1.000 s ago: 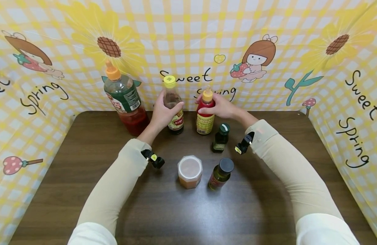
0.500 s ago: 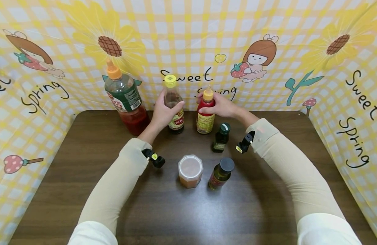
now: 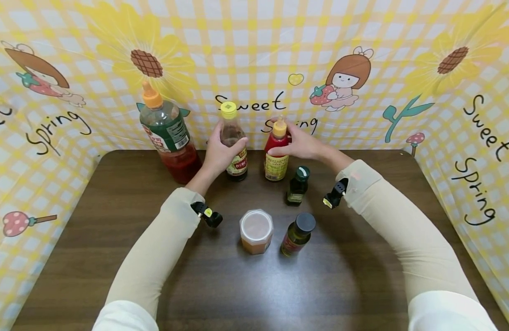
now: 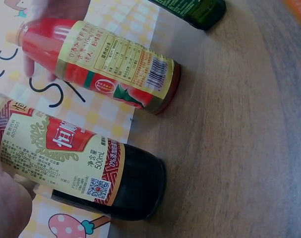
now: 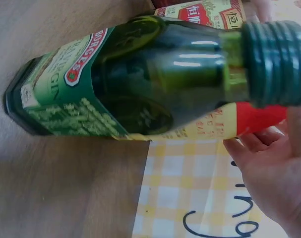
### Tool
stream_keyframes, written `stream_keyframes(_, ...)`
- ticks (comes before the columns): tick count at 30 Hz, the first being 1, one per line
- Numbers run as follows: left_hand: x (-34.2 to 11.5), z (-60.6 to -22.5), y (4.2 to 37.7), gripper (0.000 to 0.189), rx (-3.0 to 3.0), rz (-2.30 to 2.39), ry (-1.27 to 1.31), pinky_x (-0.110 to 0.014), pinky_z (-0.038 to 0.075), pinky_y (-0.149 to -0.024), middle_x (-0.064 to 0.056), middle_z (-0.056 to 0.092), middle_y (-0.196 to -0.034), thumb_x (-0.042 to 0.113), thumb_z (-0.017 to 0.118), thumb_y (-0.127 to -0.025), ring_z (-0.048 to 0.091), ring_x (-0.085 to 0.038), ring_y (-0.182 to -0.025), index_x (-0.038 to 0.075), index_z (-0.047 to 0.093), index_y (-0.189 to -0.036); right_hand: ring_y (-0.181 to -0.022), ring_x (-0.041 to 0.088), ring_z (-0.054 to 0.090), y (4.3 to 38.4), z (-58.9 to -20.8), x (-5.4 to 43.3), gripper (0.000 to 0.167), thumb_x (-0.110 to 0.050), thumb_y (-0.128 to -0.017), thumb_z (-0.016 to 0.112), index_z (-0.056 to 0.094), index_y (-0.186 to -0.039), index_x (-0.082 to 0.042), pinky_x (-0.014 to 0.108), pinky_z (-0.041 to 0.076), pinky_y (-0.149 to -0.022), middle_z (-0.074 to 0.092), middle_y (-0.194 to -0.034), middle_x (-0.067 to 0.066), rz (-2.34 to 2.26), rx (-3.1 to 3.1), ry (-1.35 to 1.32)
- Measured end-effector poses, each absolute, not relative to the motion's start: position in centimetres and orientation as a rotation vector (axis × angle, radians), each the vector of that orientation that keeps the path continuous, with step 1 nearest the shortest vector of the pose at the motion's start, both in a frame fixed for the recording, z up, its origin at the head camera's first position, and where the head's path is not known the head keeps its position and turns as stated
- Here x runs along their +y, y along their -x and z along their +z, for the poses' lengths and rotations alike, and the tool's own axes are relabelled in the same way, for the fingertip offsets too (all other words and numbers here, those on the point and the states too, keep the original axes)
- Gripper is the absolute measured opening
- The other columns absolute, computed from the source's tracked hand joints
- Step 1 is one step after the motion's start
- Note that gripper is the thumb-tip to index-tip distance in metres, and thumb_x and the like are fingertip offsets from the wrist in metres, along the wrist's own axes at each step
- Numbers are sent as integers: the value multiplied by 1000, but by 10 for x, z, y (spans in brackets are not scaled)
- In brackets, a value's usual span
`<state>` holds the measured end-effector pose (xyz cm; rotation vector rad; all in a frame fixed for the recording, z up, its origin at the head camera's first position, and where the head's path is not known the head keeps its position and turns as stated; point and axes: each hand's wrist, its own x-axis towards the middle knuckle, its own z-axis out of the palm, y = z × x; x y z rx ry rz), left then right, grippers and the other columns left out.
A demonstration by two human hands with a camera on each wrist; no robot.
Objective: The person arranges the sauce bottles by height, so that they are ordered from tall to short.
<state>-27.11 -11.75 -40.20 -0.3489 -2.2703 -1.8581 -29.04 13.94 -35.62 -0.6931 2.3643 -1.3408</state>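
In the head view my left hand [image 3: 222,154] grips a dark sauce bottle [image 3: 237,166] with a yellow cap, thumb across its front. Its cream and red label faces the left wrist view, where the bottle [image 4: 66,153] stands on the table. My right hand [image 3: 301,143] is round a red ketchup bottle [image 3: 276,166] with a yellow nozzle cap. Its thumb lies across the front and the other fingers are mostly hidden behind. A green olive oil bottle [image 5: 140,74] covers much of the ketchup bottle in the right wrist view.
A large red sauce bottle [image 3: 171,142] with an orange nozzle stands at the back left. Nearer the front are a lidded jar [image 3: 256,234] and a dark-capped bottle [image 3: 297,235]. The small green-capped bottle [image 3: 297,186] stands by my right wrist. A checked cloth [image 3: 254,55] hangs behind the table.
My right forearm has shifted slightly to the right, and the fingertips left of the ketchup bottle show less than before. Both bottles and my left hand stay in place.
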Motion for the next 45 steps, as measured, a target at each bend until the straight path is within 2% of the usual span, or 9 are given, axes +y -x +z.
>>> stream_keyframes(5,-117,-403,271,50,-2266,-1882,336,-35,53,-92,-9,61,-120,22,78,-90,63,-23,-107,6,53,-131,-144,35,38,285,-350,151,85,-24,-94,74,22,-160,-12,51,35,-116,40,-154,16,-1288,2402,687)
stream_keyframes(10,-116,-402,272,51,-2273,-1886,328,-32,53,-90,-12,61,-121,15,76,-91,63,-25,-108,2,52,-134,-149,28,28,278,-345,169,87,-33,-99,66,12,-163,-13,49,24,-122,30,-162,14,-1197,2468,685)
stream_keyframes(14,-115,-401,272,51,-2285,-1868,323,-32,52,-92,-14,60,-121,13,74,-91,62,-26,-109,-1,51,-134,-153,27,21,271,-340,185,88,-41,-100,62,7,-165,-20,52,23,-121,21,-167,11,-1102,2524,667)
stream_keyframes(20,-112,-386,258,50,-2284,-1868,319,-35,51,-93,-14,60,-121,14,75,-91,61,-27,-110,-1,52,-132,-155,29,15,262,-332,210,86,-47,-101,60,9,-165,-20,58,19,-121,13,-170,6,-971,2582,663)
stream_keyframes(23,-111,-376,250,48,-2297,-1867,309,-36,50,-94,-17,59,-121,9,73,-91,60,-30,-111,-4,51,-132,-155,30,12,256,-328,222,84,-47,-101,59,11,-165,-18,59,16,-121,11,-170,7,-928,2603,671)
stream_keyframes(31,-111,-375,249,47,-2292,-1874,327,-31,51,-91,-14,61,-118,10,73,-91,62,-26,-108,-3,51,-130,-155,32,9,234,-320,248,82,-41,-102,60,11,-165,-20,61,16,-120,9,-170,9,-841,2670,733)
stream_keyframes(41,-111,-374,249,48,-2309,-1870,318,-32,51,-92,-14,61,-119,11,73,-91,62,-28,-110,-3,51,-132,-154,37,11,203,-319,268,85,-33,-99,69,17,-164,-19,63,17,-119,16,-169,10,-729,2754,873)
stream_keyframes(45,-113,-387,260,48,-2294,-1879,313,-32,51,-92,-13,61,-119,11,74,-91,62,-28,-110,-1,51,-132,-153,37,12,189,-322,271,85,-31,-98,71,19,-164,-17,63,18,-118,20,-167,13,-739,2759,888)
